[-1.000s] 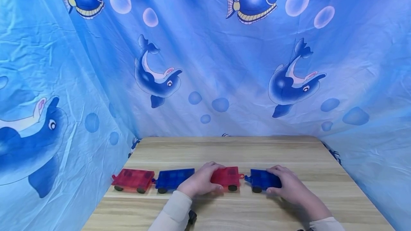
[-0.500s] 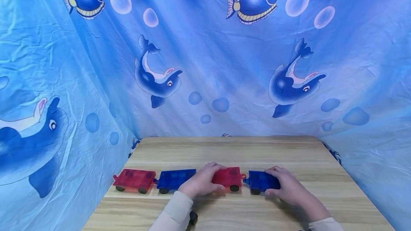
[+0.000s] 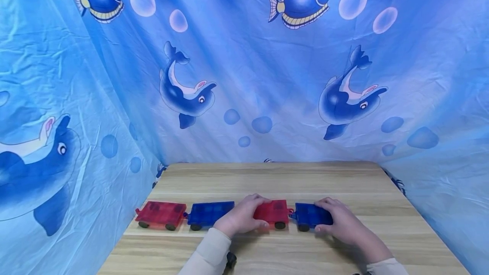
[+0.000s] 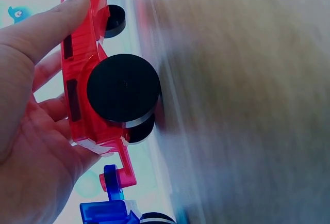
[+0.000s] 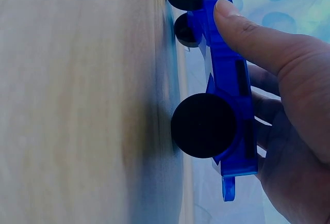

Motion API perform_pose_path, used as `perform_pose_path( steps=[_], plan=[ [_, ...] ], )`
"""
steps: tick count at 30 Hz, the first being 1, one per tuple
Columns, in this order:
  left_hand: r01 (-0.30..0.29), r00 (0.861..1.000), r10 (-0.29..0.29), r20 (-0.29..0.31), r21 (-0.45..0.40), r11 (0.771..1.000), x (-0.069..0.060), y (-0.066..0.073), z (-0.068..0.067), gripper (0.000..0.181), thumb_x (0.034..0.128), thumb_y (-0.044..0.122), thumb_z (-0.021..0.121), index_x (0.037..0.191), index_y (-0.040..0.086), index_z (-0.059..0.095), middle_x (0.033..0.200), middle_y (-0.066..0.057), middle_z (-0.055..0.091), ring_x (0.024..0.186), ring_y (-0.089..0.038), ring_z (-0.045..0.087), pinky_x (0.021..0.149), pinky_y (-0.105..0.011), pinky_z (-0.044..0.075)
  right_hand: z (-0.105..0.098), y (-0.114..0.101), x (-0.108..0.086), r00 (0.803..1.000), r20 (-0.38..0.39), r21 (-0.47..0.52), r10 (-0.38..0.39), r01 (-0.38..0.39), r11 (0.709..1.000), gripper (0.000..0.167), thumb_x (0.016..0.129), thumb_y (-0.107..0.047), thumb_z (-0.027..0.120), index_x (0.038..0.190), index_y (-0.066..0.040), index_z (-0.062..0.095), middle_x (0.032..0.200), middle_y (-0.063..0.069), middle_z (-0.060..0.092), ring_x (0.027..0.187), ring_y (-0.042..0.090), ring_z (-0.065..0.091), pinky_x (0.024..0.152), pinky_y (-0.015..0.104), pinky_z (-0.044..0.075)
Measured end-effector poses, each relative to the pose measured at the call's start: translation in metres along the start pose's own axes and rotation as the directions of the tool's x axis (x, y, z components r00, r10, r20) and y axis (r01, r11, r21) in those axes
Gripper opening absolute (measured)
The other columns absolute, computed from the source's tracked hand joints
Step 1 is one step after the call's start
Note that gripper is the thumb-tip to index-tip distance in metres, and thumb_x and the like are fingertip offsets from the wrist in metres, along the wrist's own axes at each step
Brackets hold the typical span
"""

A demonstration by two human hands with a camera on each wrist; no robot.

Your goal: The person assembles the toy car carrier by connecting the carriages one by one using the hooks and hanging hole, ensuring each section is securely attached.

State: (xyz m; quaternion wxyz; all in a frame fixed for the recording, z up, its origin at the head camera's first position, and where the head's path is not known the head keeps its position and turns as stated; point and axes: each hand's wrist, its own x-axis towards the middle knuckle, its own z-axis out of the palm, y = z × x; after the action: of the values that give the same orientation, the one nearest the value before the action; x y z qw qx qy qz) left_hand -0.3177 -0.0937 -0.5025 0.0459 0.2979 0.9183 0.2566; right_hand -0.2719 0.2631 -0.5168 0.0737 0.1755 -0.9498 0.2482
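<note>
Four-wheeled toy train cars of see-through plastic stand in a row on the table. My left hand (image 3: 241, 216) grips a red train car (image 3: 272, 213) by its sides, thumb on the near side, as the left wrist view also shows. My right hand (image 3: 345, 222) holds a blue train car (image 3: 310, 215) the same way, its black wheel (image 5: 203, 126) low against the tabletop. Between these two, the red hook and blue hook (image 3: 292, 214) meet; whether they are linked I cannot tell. Behind the left hand, another blue car (image 3: 211, 213) is hooked to the red one.
At the row's left end stands another red car (image 3: 163, 213), joined to the blue one. Wood-grain tabletop (image 3: 267, 177) extends behind and in front of the row. A blue sea-print cloth (image 3: 244, 75) hangs around the back and sides.
The left hand and the cars on its side have shifted slightly right. The right hand has brought its blue car slightly left. The gap between the two hooks has closed.
</note>
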Motion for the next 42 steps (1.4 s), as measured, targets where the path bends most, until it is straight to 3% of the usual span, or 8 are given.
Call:
perform_pose_path(
  steps=[12, 20, 27, 42],
  plan=[
    [0.025, 1.000, -0.025, -0.001, 0.052, 0.998, -0.0008, 0.0035, -0.0020, 0.071, 0.0862, 0.042, 0.088, 0.150, 0.035, 0.057, 0.134, 0.011, 0.059, 0.119, -0.012, 0.055, 0.096, -0.038, 0.056, 0.0005, -0.0001, 0.0005, 1.000, -0.006, -0.008, -0.030, 0.029, 1.000, 0.080, 0.076, -0.051, 0.091, 0.140, -0.008, 0.066, 0.131, 0.002, 0.064, 0.127, 0.037, 0.057, 0.106, 0.065, 0.043],
    [-0.032, 0.999, 0.032, 0.005, 0.067, 0.997, -0.0007, 0.0013, -0.0044, 0.072, 0.0846, 0.044, 0.088, 0.149, 0.038, 0.057, 0.132, 0.013, 0.060, 0.117, -0.010, 0.055, 0.094, -0.034, 0.056, -0.0008, 0.0014, -0.0001, 0.999, -0.004, 0.002, -0.032, 0.032, 0.999, 0.081, 0.076, -0.053, 0.090, 0.140, -0.008, 0.066, 0.132, 0.001, 0.064, 0.128, 0.037, 0.057, 0.105, 0.065, 0.042],
    [-0.015, 1.000, 0.014, 0.005, 0.046, 0.999, -0.0015, 0.0016, -0.0040, 0.073, 0.0832, 0.044, 0.090, 0.148, 0.038, 0.058, 0.130, 0.015, 0.059, 0.116, -0.009, 0.055, 0.094, -0.034, 0.056, -0.0011, 0.0011, -0.0008, 0.999, 0.012, 0.015, -0.031, 0.031, 0.999, 0.080, 0.075, -0.049, 0.091, 0.141, -0.010, 0.066, 0.132, 0.000, 0.063, 0.128, 0.037, 0.057, 0.106, 0.066, 0.042],
    [-0.036, 0.999, 0.035, 0.005, 0.071, 0.997, -0.0026, 0.0042, -0.0031, 0.071, 0.0838, 0.042, 0.090, 0.148, 0.037, 0.059, 0.132, 0.014, 0.060, 0.118, -0.010, 0.055, 0.094, -0.034, 0.056, -0.0015, 0.0011, -0.0016, 0.999, 0.018, 0.034, -0.036, 0.035, 0.999, 0.078, 0.077, -0.045, 0.091, 0.143, -0.012, 0.065, 0.135, 0.000, 0.063, 0.131, 0.039, 0.055, 0.107, 0.068, 0.041]
  ],
)
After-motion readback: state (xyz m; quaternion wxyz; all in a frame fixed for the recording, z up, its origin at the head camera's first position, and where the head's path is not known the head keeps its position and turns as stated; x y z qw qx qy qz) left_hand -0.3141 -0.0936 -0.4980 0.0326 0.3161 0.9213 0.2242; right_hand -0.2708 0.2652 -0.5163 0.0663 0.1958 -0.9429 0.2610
